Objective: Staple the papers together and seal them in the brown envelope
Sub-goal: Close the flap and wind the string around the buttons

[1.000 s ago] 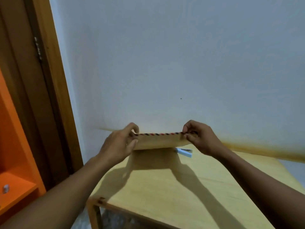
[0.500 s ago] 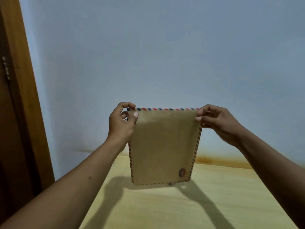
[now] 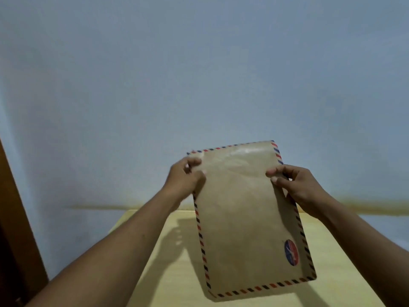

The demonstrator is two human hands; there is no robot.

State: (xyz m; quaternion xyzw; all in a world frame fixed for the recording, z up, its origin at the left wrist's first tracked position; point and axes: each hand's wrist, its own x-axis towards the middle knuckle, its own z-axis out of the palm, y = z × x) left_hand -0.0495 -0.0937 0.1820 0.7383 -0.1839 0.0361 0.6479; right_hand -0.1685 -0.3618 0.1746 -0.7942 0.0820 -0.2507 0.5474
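Note:
I hold the brown envelope (image 3: 243, 220) up above the wooden table (image 3: 168, 275), its face toward me and slightly tilted. It has a red and blue striped border and a round red and blue emblem near its lower right corner. My left hand (image 3: 184, 177) grips its upper left edge. My right hand (image 3: 296, 185) pinches its upper right edge. The papers and the stapler are out of sight.
A pale blue wall (image 3: 199, 74) stands right behind the table. A brown wooden door frame (image 3: 13, 218) runs down the left side.
The envelope rose from lying flat at the table's back edge to upright, then dropped nearer to me and tilted. Both hands slid from its top corners down its sides.

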